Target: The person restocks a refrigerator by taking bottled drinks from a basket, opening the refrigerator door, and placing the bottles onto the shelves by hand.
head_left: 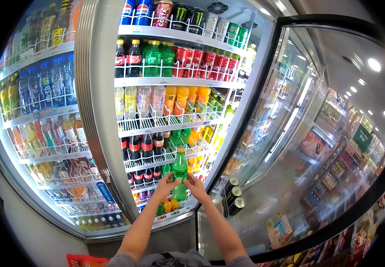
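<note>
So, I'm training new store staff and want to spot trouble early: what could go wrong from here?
The green bottle is held upright between the left hand and right hand; it might slip if either loosens. The dark bottles behind it could get knocked if it swings into them. The glass door stands open and might swing in against the right hand.

Both hands on it: my left fingers and my right fingers grip the green bottle from either side, cap up! Beyond it, the cooler shelves, dark cola bottles to the left, orange bottles higher up, red cans above those! Out right, the glass door stands wide open; far left, blue-labelled bottles line another shelf!
</note>
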The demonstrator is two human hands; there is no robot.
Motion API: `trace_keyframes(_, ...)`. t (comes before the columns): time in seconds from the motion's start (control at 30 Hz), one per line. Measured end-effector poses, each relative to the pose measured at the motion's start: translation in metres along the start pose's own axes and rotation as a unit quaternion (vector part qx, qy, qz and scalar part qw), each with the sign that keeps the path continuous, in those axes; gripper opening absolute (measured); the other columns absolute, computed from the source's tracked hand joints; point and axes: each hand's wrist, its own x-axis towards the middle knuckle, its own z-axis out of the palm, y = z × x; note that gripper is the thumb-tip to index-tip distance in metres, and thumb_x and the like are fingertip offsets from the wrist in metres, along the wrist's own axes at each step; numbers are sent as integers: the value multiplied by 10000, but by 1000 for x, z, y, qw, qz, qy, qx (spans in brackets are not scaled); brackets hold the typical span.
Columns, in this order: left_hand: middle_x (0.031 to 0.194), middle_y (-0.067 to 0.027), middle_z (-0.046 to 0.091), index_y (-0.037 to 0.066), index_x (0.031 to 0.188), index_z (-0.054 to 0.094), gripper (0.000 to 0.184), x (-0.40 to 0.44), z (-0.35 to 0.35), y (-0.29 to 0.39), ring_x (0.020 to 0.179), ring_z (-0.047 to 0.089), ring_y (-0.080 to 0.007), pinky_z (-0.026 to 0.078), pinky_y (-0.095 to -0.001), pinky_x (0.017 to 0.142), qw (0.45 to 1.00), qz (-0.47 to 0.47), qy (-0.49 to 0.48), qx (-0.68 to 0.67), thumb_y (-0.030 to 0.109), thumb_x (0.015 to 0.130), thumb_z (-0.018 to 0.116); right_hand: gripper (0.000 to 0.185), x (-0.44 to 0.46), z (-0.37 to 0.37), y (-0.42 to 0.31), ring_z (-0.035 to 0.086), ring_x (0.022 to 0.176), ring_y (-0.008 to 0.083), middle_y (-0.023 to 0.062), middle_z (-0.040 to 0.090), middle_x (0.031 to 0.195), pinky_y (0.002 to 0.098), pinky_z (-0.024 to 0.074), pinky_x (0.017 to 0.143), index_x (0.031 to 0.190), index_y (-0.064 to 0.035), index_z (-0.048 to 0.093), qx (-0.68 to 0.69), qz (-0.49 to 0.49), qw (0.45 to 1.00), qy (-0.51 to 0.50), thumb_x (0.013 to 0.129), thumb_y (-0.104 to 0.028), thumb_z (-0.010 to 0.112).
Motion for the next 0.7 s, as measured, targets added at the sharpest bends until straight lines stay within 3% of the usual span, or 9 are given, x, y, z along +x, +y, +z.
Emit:
trace_keyframes(0.1,1170,-130,620,-20,1365,483,687,27,-11,-2,984,595,-168,496,-301,815,999,28,6,28,243,809,788,583,22,2,7,621,1041,166,123,628,1211,292,521,791,1405,20,441,-36,16,999,35,944,-272,646)
trace_keyframes(0.27,1219,-129,623,-16,1319,535,656,66,-19,0,983,593,-185,489,-323,865,995,60,13,79,282,795,791,577,63,-9,34,621,1080,209,125,643,1201,304,515,817,1400,-13,464,-19,-4,999,51,932,-289,657)
trace_keyframes(0.33,1230,-132,624,-10,1327,533,661,84,-21,-5,988,605,-191,495,-339,871,994,69,8,89,293,795,783,569,74,-14,27,618,1100,238,149,627,1231,331,513,858,1384,-9,482,-164,-28,983,70,922,-285,667)
trace_keyframes(0.4,1279,-134,596,-25,1370,481,648,106,-22,-8,1094,582,-207,490,-346,910,989,73,0,131,218,833,752,545,91,-19,22,625,1095,262,171,627,1214,351,510,878,1375,-20,496,-191,-59,978,63,920,-270,664)
trace_keyframes(0.5,1251,-147,611,5,1379,487,697,137,-22,4,1066,613,-231,490,-358,909,993,90,-22,71,285,806,767,571,119,-26,29,643,1065,290,192,627,1181,370,520,873,1408,-43,459,-278,-85,947,135,920,-263,659)
trace_keyframes(0.67,1200,-173,613,25,1408,457,714,188,-16,21,1069,612,-267,488,-364,913,974,139,17,179,281,815,761,606,170,-49,19,659,1026,307,215,616,1191,365,529,863,1433,-55,421,-246,-97,956,123,908,-229,667)
trace_keyframes(0.7,1169,-177,617,32,1413,453,716,194,-16,22,1069,610,-276,489,-362,910,962,162,32,217,283,817,760,594,177,-53,17,623,1111,246,145,590,1281,342,513,896,1450,-58,403,-236,-82,962,108,921,-179,645)
